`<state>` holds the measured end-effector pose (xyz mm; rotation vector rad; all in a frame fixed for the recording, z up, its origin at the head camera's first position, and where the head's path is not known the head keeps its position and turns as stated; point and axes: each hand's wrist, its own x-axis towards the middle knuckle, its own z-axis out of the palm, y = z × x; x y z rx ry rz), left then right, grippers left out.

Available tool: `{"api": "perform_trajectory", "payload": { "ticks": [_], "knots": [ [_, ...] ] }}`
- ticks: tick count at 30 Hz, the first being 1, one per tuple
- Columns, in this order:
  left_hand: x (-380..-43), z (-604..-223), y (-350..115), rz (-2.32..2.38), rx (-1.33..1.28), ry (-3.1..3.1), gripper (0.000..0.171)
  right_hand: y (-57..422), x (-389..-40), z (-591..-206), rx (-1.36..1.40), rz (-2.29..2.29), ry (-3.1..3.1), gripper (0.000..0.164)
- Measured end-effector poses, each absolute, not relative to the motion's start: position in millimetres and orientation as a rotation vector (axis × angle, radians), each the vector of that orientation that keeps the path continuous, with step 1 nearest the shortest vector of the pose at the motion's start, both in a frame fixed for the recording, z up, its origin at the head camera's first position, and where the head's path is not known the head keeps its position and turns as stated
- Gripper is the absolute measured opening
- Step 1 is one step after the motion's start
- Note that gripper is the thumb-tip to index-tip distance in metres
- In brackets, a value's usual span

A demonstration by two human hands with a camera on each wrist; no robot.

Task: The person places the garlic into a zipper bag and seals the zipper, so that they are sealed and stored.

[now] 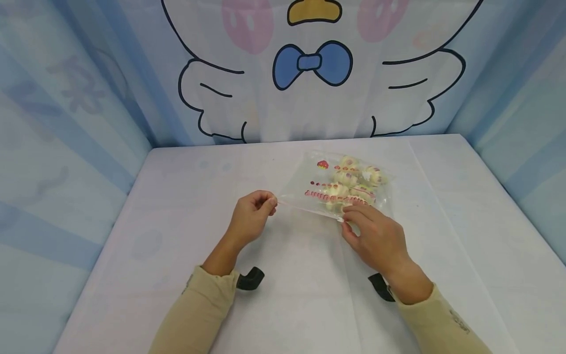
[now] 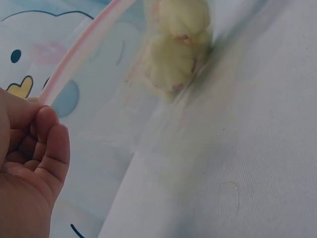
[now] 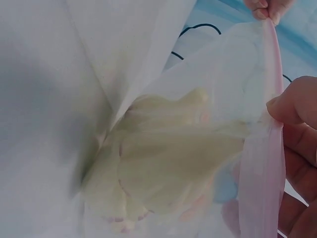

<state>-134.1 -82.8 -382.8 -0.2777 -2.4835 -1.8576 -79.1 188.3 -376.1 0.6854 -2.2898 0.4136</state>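
A clear zip bag point(image 1: 298, 184) with red print and a pink zip edge holds several pale garlic bulbs point(image 1: 346, 177). My left hand point(image 1: 251, 216) pinches the left end of that edge between thumb and forefinger. At the other end my right hand point(image 1: 378, 236) grips the edge beside a small white piece point(image 1: 340, 220) on it. Seen from the left wrist, the pink zip strip point(image 2: 81, 44) runs taut away from my fingertips. In the right wrist view the garlic point(image 3: 163, 163) hangs low in the bag, and my right thumb point(image 3: 292, 101) presses on the strip.
A white cloth covers the table point(image 1: 177, 305). Behind it hangs a curtain point(image 1: 312, 108) with a cartoon figure, and pale blue curtains point(image 1: 66, 147) close off the sides. Black straps point(image 1: 250, 279) show at both sleeve cuffs.
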Motion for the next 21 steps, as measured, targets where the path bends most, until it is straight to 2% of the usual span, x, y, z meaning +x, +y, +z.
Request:
{"api": "perform_trajectory", "payload": {
  "ticks": [11,16,21],
  "knots": [
    [-134.1,-381.7,-82.1,-1.845,-0.251,-2.500,0.012,195.5,-74.1,-374.3,0.671,0.403,-2.306,0.012],
    [-133.3,-381.2,-82.6,-1.702,-0.342,-2.553,0.009,197.8,-73.7,-373.9,0.672,0.409,-2.327,0.013],
    [-133.9,-383.2,-80.0,-1.545,-0.533,-2.626,0.026,198.9,-74.3,-372.9,0.670,0.408,-2.322,0.015]
  ]
}}
